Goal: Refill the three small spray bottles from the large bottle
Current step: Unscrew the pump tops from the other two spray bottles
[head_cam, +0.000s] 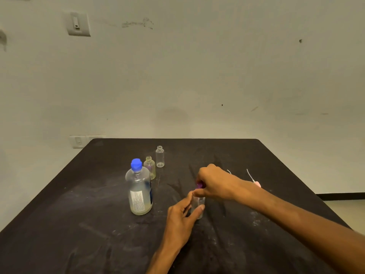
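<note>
- While the left hand [180, 218] grips the third small bottle [198, 207] at table centre, the right hand [214, 181] pinches its purple spray top [199, 184]: uncapping, by my judgement.
- At 10 o'clock: large bottle [139, 191], blue cap [136, 165] on; two open small bottles [160, 156] behind.
- Next: lift top off, uncap large bottle.

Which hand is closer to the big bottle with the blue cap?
Left. The left hand grips a small clear bottle just right of the big bottle. The right hand pinches the purple top, farther right.
</note>
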